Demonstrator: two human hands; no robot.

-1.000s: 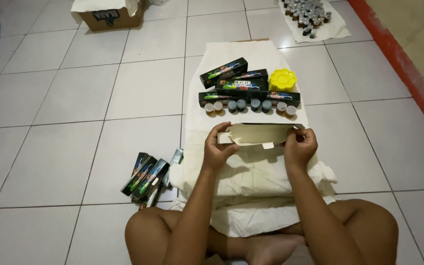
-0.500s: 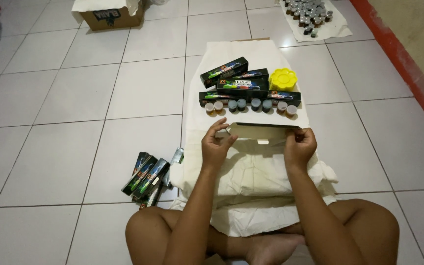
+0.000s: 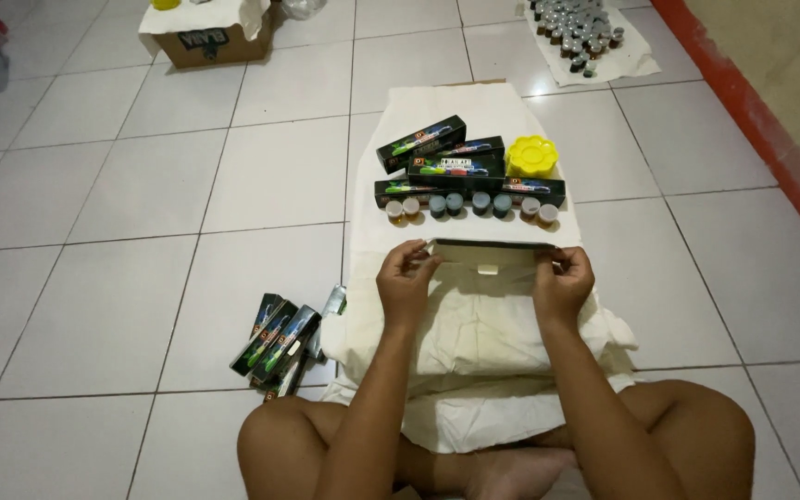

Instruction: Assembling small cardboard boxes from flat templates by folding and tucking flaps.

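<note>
Item 1: flat carton box, long, narrow, dark outside, pale inside with a small tab slot. Held level above the white cloth, just in front of the row of paint pots. My left hand pinches its left end, fingers closed on the card; my right hand pinches the right end the same way.

Handling, my judgement: light, thin card, stiff along its length but creases easily; prob. empty. Best held at the 2 short ends or along the folded edges, w/ light pressure, as the flat faces would buckle.

Item 2: paint pots, about 8 in 1 row, pale lids w/ blue, grey and brown tops, touching or nearly so.

Item 3: 4 or so closed dark boxes w/ coloured print, stacked behind the pots.

Item 4: yellow flower-shaped palette, right of the stack.

Item 5: loose pile of the same dark boxes on the tiled floor, left of the cloth.

Item 6: cardboard carton, far left, draped in white.

Item 7: many more small pots on a sheet, far right, near the red floor border.
</note>
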